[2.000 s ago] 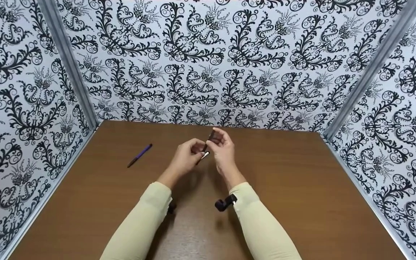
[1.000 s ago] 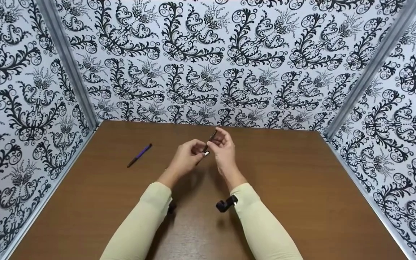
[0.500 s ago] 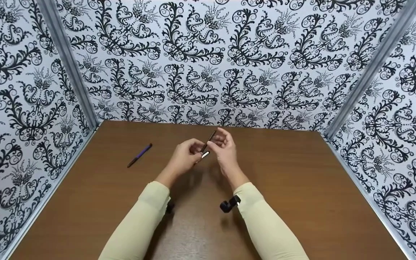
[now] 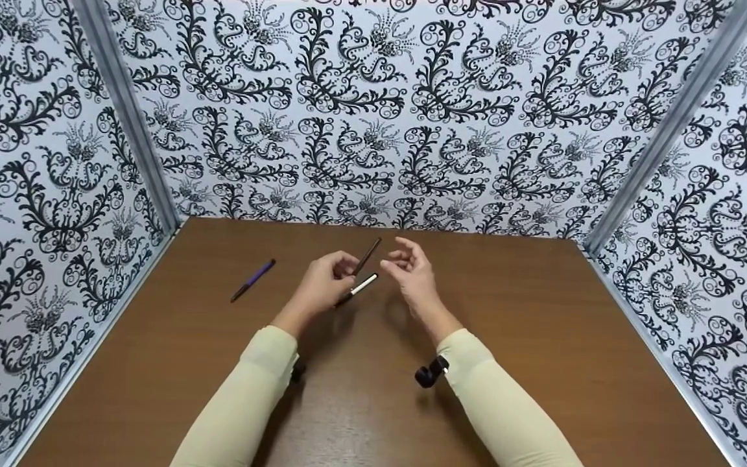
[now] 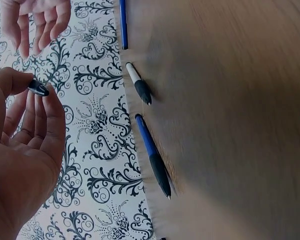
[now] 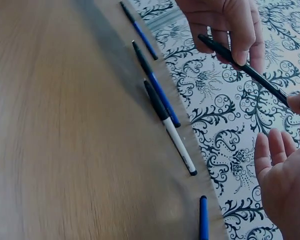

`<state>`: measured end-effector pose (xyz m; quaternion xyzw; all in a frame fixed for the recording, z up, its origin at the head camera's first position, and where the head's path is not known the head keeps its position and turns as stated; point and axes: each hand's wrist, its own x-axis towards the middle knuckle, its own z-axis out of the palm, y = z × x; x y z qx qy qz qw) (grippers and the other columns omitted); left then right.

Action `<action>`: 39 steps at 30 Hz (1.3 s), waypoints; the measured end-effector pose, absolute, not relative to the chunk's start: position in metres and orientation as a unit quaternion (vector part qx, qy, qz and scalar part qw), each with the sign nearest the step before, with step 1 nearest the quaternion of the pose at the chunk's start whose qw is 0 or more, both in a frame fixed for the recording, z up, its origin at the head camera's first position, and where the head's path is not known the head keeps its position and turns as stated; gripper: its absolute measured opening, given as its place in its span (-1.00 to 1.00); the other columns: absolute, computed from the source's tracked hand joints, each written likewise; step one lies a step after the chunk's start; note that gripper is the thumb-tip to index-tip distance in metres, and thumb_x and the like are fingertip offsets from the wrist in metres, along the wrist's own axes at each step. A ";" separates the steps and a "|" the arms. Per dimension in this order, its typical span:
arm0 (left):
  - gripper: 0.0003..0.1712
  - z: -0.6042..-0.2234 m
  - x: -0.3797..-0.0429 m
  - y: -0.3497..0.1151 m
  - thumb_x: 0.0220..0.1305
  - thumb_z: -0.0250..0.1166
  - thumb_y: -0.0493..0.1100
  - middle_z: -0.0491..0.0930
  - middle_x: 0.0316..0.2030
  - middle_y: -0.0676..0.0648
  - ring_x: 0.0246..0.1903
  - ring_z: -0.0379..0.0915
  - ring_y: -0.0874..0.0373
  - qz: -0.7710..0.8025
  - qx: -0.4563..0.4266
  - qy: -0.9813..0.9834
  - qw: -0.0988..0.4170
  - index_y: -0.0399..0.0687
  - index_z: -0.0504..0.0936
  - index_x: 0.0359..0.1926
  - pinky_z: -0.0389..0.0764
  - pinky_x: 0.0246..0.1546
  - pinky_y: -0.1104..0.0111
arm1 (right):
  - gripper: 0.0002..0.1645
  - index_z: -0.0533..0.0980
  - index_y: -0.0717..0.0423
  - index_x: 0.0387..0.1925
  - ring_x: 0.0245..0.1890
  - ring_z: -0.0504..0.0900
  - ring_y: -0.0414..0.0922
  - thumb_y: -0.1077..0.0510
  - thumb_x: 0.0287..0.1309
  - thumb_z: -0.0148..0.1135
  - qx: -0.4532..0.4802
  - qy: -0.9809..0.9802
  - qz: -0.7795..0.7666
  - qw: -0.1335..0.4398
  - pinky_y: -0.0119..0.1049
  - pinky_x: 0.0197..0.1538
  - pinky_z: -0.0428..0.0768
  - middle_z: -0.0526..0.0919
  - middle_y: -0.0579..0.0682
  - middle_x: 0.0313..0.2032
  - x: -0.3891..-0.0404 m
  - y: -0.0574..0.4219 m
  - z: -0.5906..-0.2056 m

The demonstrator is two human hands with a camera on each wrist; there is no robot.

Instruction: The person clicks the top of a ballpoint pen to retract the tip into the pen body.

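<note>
My left hand (image 4: 321,282) pinches a dark pen (image 4: 368,255) between thumb and fingers, and the pen slants up to the right. In the left wrist view only a short black end of that pen (image 5: 38,88) shows past the thumb. My right hand (image 4: 417,279) is just right of the pen, fingers spread and loosely bent, holding nothing. In the right wrist view its thumb tip overlaps the pen's far end. A white pen with a black grip (image 4: 364,284) lies on the table below, partly covered by my left hand in the head view.
A blue pen with a black grip (image 4: 253,280) lies on the brown table (image 4: 509,324) to the left. More blue pens, including one blue pen (image 6: 204,217), lie near the white one in the wrist views. Patterned walls (image 4: 373,130) enclose the table.
My right hand has let go of the dark pen and moved off to the right. My left hand, still holding the pen, has shifted slightly left, uncovering more of the white pen.
</note>
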<state>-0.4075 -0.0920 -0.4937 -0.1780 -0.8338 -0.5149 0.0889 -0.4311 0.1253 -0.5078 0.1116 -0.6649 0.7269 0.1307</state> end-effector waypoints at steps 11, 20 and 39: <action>-0.69 -0.494 -0.408 -0.105 0.38 0.39 -0.45 0.73 -0.15 -0.09 -0.14 0.63 0.04 -0.489 -0.171 -0.851 0.087 -0.18 0.76 0.10 0.69 -0.01 0.14 | -0.31 0.49 0.34 0.41 -0.06 0.67 0.05 0.44 0.27 0.49 0.144 -0.713 0.676 0.121 -0.41 -0.02 0.66 0.67 0.39 0.05 -0.427 0.139 -0.506; -0.71 -0.500 -0.410 -0.116 0.38 0.39 -0.47 0.75 -0.15 -0.14 -0.14 0.63 0.01 -0.478 -0.173 -0.857 0.086 -0.25 0.77 0.08 0.68 0.00 0.13 | -0.32 0.52 0.30 0.38 0.02 0.70 0.21 0.41 0.27 0.51 0.158 -0.730 0.657 0.103 -0.33 0.04 0.70 0.69 0.17 0.00 -0.426 0.149 -0.512; -0.72 -0.505 -0.412 -0.154 0.46 0.37 -0.39 0.75 -0.09 -0.12 -0.06 0.64 -0.01 -0.469 -0.135 -0.870 0.073 -0.17 0.76 0.13 0.67 0.04 0.10 | -0.33 0.53 0.31 0.37 0.06 0.71 0.29 0.45 0.25 0.51 0.178 -0.741 0.639 0.102 0.14 0.25 0.64 0.66 0.35 0.05 -0.421 0.159 -0.514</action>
